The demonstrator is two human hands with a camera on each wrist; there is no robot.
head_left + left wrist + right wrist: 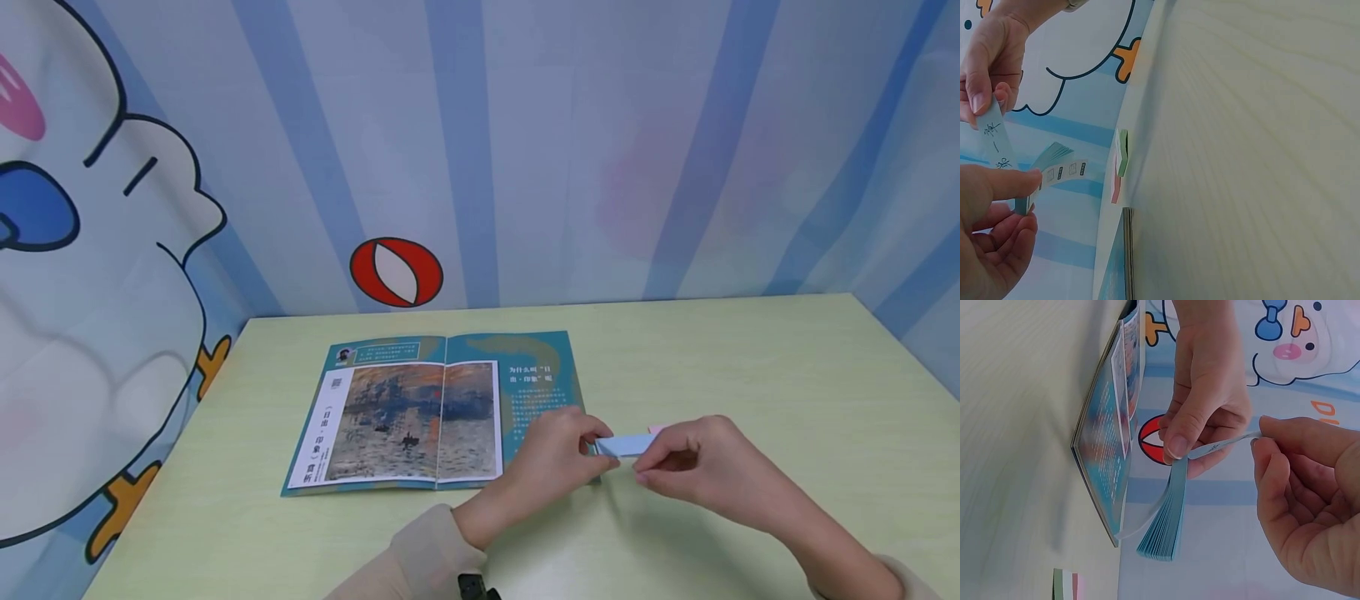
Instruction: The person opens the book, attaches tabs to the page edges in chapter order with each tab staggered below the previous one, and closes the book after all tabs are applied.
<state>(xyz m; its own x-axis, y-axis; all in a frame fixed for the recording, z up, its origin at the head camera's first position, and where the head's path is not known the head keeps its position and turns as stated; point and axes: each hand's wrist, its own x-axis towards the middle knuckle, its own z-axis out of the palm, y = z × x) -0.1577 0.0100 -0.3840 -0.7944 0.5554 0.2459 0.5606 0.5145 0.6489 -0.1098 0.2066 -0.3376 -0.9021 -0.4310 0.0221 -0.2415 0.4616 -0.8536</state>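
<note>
My left hand (555, 450) pinches one end of a pad of pale blue sticky notes (1163, 528) between thumb and fingers, above the table. The pad's loose end is fanned out in the right wrist view. A printed white backing strip (1063, 173) curves away from it in the left wrist view. My right hand (708, 471) pinches the far end of a single blue strip (996, 137) with handwriting on it. That strip stretches from the pad to my right fingertips. Whether it is still stuck to the pad I cannot tell.
An open booklet (540, 350) with a printed painting lies on the pale table (750, 358), left of my hands. Behind them lie a green sticky-note pad (1123, 153) and a pink one (1115, 189). A striped backdrop (525, 167) stands along the table's back edge.
</note>
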